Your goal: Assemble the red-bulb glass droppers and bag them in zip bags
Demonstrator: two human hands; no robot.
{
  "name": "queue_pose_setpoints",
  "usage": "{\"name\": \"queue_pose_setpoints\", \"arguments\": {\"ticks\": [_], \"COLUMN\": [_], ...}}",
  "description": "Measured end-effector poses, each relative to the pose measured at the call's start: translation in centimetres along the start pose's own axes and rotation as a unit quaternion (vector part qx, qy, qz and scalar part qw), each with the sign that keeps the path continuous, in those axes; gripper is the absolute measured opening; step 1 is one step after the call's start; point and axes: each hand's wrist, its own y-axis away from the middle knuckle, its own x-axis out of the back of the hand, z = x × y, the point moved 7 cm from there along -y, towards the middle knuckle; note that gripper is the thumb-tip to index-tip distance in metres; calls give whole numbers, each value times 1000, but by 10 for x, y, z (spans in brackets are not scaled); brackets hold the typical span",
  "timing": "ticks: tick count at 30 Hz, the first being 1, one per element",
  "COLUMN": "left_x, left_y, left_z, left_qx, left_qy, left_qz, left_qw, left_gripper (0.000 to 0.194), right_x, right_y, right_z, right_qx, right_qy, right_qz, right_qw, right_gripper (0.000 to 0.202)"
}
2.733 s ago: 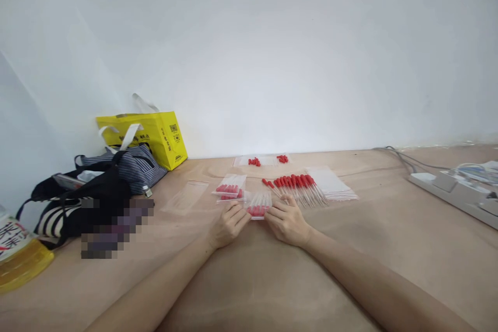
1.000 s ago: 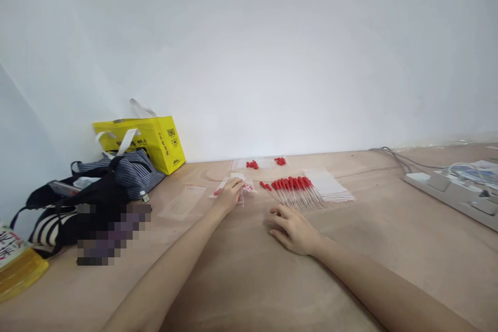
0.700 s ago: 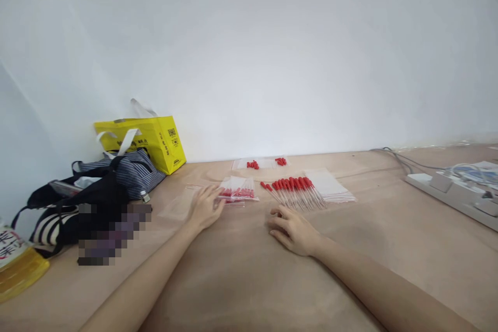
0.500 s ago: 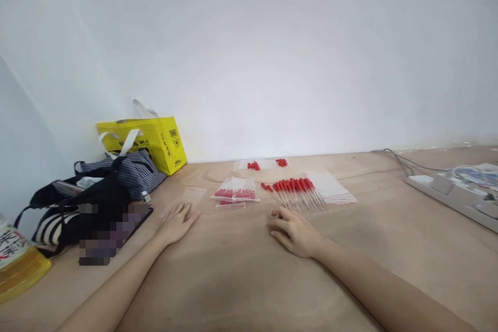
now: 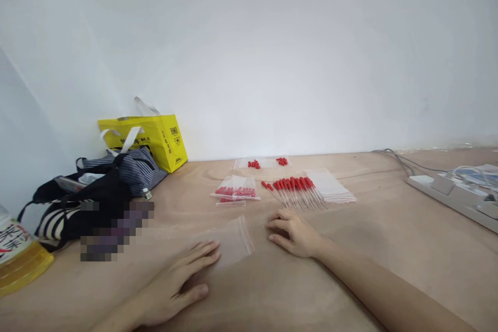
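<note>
My left hand (image 5: 177, 280) lies low over the table with its fingers stretched out. Its fingertips touch the near-left edge of a clear zip bag (image 5: 233, 243), which lies flat with its seal side to the right. Resting on the table further right is my right hand (image 5: 294, 233), fingers loosely bent and apart, with nothing seen in them. Just beyond it a row of red-topped droppers (image 5: 295, 192) with thin pale stems lies side by side. Left of the row, filled zip bags (image 5: 235, 190) with red-topped pieces inside lie overlapped.
A stack of flat zip bags (image 5: 332, 187) lies right of the droppers. Near the wall lies another bag (image 5: 266, 163) with red ends. Bags, a yellow carrier (image 5: 173, 145) and a bottle (image 5: 21, 259) stand left. A power strip (image 5: 451, 194) with cables lies right.
My left hand has moved toward me and to the right, and the clear zip bag has slid with it to the middle of the table. My right hand has stayed almost still.
</note>
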Motion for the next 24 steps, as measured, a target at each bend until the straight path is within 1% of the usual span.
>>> {"name": "queue_pose_setpoints", "arguments": {"ticks": [1,2,3,6,8,10,13,16,18,21,24], "left_x": [-5,-7,-7,-8,-12,-20,-29,-31,-32,-32,-32], "left_y": [-13,-26,-40,-74,-89,-100,-107,-110,-111,-109,-106], "left_z": [10,18,24,40,43,45,49,52,52,50,42], "left_qx": [-41,-66,-83,-122,-114,-102,-107,-109,-104,-99,-92], "left_qy": [11,19,29,55,39,22,21,30,32,41,53], "left_qz": [-50,-78,-87,-64,-47,-46,-56,-51,-50,-44,-43], "left_qw": [998,995,992,989,992,993,992,992,993,993,993], "left_gripper": [47,45,43,39,49,57,60,63,62,60,60], "right_x": [0,1,2,6,8,9,9,6,3,0,1], "right_y": [2,5,8,16,18,18,15,13,12,11,10], "right_z": [-1,-2,-2,1,2,1,-5,-13,-18,-23,-27], "right_qx": [1,0,-2,-9,-8,2,34,67,85,108,116], "right_qy": [-11,-19,-26,-32,-30,-26,-35,-61,-68,-58,-42], "right_qz": [-7,-13,-20,-28,-30,-35,-45,-61,-83,-118,-140], "right_qw": [1000,1000,999,999,999,999,998,994,991,985,982], "right_gripper": [24,26,28,29,30,32,39,46,51,58,59]}}
